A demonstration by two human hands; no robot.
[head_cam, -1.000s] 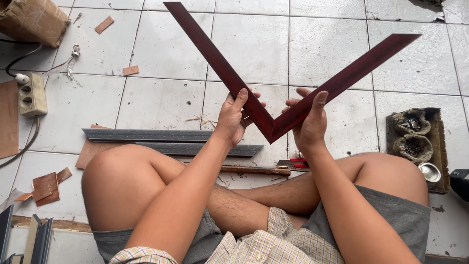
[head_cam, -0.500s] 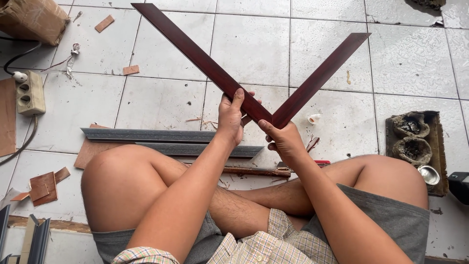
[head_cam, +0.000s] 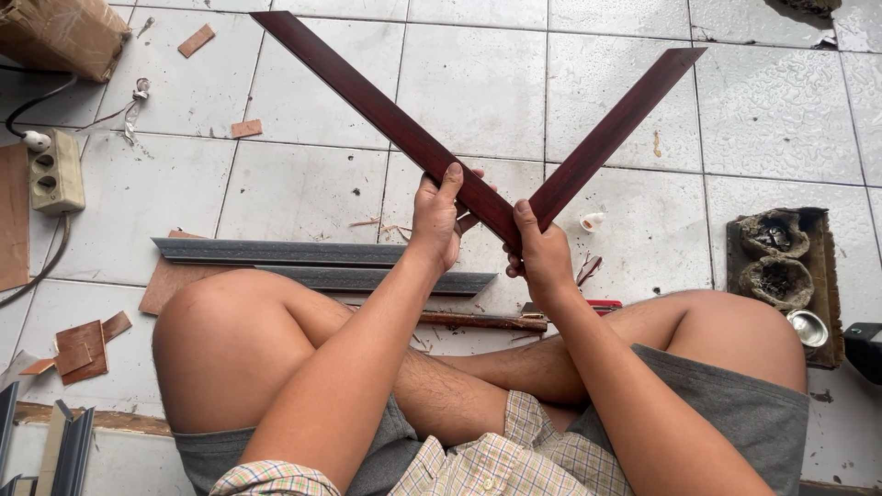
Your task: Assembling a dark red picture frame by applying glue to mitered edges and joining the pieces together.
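Two dark red wooden moulding strips meet in a V above my crossed legs. My left hand [head_cam: 439, 219] grips the left strip [head_cam: 367, 101] near the joint, thumb laid along its face. My right hand [head_cam: 540, 254] grips the right strip [head_cam: 620, 124] at the corner, thumb pressed on the seam. Both strips slope up and away over the white tiled floor [head_cam: 303, 184].
Two grey moulding lengths [head_cam: 303, 262] lie on the floor before my knees, with a brown stick [head_cam: 478, 321] behind them. A power strip [head_cam: 53, 171] and cardboard box [head_cam: 60, 32] sit at left. A dirty tray with a metal cup [head_cam: 808, 326] sits at right. Wood scraps lie around.
The V has rotated and shifted left, its corner dropping toward my lap. My right hand moved from beside the corner to grip right on the joint.
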